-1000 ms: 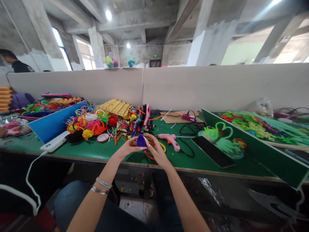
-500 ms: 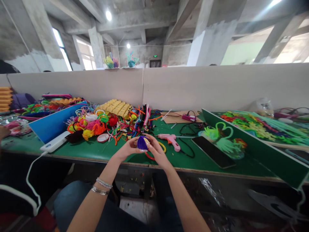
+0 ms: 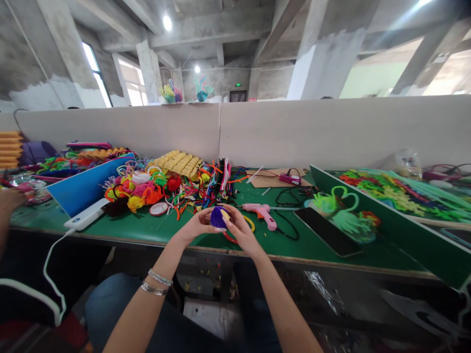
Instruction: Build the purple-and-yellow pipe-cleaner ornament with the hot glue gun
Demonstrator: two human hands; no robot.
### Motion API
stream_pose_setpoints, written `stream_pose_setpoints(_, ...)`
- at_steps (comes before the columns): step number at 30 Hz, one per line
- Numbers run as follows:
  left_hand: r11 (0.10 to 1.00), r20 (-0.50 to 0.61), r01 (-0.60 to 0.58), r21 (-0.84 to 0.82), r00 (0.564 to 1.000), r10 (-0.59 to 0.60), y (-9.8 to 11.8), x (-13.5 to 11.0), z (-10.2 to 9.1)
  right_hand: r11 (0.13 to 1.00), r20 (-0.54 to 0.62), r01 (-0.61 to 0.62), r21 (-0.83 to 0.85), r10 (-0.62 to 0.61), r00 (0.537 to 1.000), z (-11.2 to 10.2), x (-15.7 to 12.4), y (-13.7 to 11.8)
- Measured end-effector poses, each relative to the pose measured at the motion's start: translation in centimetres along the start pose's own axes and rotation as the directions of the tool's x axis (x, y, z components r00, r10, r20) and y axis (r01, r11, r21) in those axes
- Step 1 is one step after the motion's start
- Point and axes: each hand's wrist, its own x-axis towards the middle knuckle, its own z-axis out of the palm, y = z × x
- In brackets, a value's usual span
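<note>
A purple piece (image 3: 218, 218) with a pale yellow part, which looks made of pipe cleaners, is held between my two hands above the table's front edge. My left hand (image 3: 196, 225) curls round its left side, thumb along the bottom. On the other side my right hand (image 3: 241, 230) pinches it near the yellow part. Behind and below my right hand are a yellow curved strand (image 3: 251, 223) and a red one (image 3: 230, 239), partly hidden. Just to the right lies a pink glue gun (image 3: 263, 214) with a glue stick in its back.
A heap of coloured pipe-cleaner shapes (image 3: 147, 189) fills the back left, beside a yellow egg-crate sheet (image 3: 178, 162). A phone (image 3: 326, 233) and green swan figures (image 3: 344, 215) are on the right. Blue (image 3: 90, 185) and green (image 3: 390, 225) boards divide the table. Another person's hand (image 3: 11, 201) shows far left.
The purple piece has turned slightly, showing a little more yellow. Both my hands keep their hold. At the far left the other person's hand has come further into view.
</note>
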Motion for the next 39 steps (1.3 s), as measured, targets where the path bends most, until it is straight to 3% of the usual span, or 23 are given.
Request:
stream_pose_setpoints(9, 0.999, 0.019, -0.023, -0.034, 1.000, 0.024, -0.9, 0.2, -1.0, 0.998, 0.036, -0.043, 0.037, 0.041, 0.998, 0.2, -0.2, -0.1)
stream_pose_setpoints(21, 0.989, 0.181, -0.137, 0.064, 0.976, 0.123, -0.7, -0.1, -1.1, 0.999, 0.108, -0.048, 0.025, 0.045, 0.993, -0.3, -0.6, -0.2)
stream_pose_setpoints(28, 0.996, 0.111, -0.083, 0.032, 0.991, 0.079, -0.4, -0.3, -0.6, 0.999, 0.115, -0.041, 0.024, 0.038, 0.993, -0.2, -0.6, -1.0)
stream_pose_setpoints(32, 0.998, 0.049, -0.053, -0.042, 0.997, 0.055, -0.1, -0.5, 0.1, 0.999, 0.045, -0.033, 0.007, 0.033, 0.998, 0.2, -0.3, -1.7)
stream_pose_setpoints(39, 0.996, 0.079, -0.066, -0.066, 0.994, 0.071, -0.4, -0.4, 0.2, 1.000, 0.005, 0.000, -0.018, 0.000, 1.000, 1.0, -0.2, -2.1)
